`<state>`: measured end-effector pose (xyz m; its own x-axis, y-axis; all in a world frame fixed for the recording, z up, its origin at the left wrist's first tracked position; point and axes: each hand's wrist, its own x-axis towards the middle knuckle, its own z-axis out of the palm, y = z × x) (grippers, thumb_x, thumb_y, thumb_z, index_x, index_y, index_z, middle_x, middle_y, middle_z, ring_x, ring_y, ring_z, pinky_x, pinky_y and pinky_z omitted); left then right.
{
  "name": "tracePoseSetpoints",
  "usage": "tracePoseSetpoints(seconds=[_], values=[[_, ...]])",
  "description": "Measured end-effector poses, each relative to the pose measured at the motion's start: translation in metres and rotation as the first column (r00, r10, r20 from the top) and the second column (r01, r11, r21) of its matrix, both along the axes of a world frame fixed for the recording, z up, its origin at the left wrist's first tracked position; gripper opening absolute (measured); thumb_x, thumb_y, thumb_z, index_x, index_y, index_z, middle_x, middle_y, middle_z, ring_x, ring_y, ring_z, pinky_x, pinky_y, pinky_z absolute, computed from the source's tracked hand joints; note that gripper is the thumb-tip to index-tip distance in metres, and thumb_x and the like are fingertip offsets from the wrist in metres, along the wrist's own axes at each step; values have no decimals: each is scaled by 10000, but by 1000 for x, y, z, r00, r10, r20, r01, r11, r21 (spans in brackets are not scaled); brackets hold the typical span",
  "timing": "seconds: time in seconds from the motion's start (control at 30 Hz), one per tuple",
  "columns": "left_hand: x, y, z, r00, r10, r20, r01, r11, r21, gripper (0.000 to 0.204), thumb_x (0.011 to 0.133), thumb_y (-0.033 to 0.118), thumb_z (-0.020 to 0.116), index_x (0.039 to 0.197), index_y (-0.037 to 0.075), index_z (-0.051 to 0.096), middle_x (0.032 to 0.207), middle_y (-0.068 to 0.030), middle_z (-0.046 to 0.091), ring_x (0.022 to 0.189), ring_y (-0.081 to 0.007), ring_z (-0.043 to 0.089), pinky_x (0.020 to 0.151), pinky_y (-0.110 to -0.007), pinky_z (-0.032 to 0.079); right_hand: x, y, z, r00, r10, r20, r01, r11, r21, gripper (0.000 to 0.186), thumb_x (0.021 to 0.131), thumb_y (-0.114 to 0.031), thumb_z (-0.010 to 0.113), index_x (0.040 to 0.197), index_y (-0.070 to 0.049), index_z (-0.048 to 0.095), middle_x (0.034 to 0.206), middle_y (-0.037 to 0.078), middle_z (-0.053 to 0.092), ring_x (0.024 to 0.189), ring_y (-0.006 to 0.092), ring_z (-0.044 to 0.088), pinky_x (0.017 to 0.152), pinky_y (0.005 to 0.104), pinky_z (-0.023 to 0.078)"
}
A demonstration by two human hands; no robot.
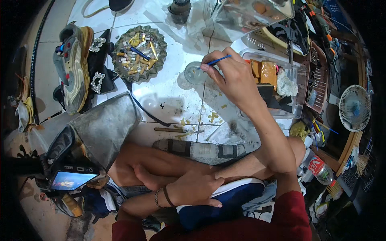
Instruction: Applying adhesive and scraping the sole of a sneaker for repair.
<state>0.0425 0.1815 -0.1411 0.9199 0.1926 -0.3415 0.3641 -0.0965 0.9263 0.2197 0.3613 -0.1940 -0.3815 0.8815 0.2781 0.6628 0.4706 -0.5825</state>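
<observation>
My right hand [231, 76] pinches a thin blue stick [219, 60] between thumb and fingers. The stick's lower end points into a small clear cup [194, 73] on the white tiles; its tip is too small to make out. In my lap lies a navy blue shoe [217, 209] with a white sole edge. My left hand [195, 189] closes over the shoe, its thumb along the blue upper and its fingers across the white edge.
A scalloped ashtray [161, 68] full of cigarette butts stands left of the cup. A grey sneaker [73, 68] sits farther left. On the right are a clear plastic box [299, 98] with orange-brown blocks and a fan [354, 107]. A wooden-handled knife [171, 129] lies before me.
</observation>
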Motion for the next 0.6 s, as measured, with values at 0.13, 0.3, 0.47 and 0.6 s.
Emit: tracePoseSetpoints(seconds=[0.13, 0.3, 0.47, 0.6], values=[[2, 10, -1, 998, -66, -12, 65, 997, -33, 676, 850, 661, 608, 1135, 49, 577, 803, -191, 683, 807, -387, 701, 645, -492, 553, 3, 4, -6, 998, 65, -18, -62, 992, 110, 202, 796, -158, 769, 870, -54, 612, 838, 52, 608, 782, 253, 564, 688, 380, 485], [2, 16, 2, 998, -67, -1, 66, 990, -125, 636, 832, 587, 669, 1093, 15, 576, 842, -224, 679, 802, -399, 690, 668, -484, 544, 2, 2, -7, 998, 43, 43, -47, 994, 96, 213, 784, -165, 769, 858, -45, 610, 876, 49, 591, 825, 247, 571, 710, 378, 484], [1, 6, -7, 998, -59, 13, 60, 993, -102, 680, 840, 675, 611, 1116, 55, 570, 722, -195, 668, 743, -408, 694, 633, -501, 551, 1, -1, -7, 990, 45, 134, -59, 993, 102, 214, 800, -204, 751, 859, -50, 614, 890, 43, 580, 865, 238, 574, 730, 373, 474], [1, 6, -7, 998, -66, 24, 67, 995, -68, 708, 844, 703, 581, 1124, 54, 567, 689, -202, 655, 732, -412, 692, 612, -504, 551, 1, 1, -6, 995, 37, 92, -48, 991, 125, 191, 783, -131, 778, 890, -74, 630, 842, 30, 601, 787, 241, 558, 678, 372, 448]])
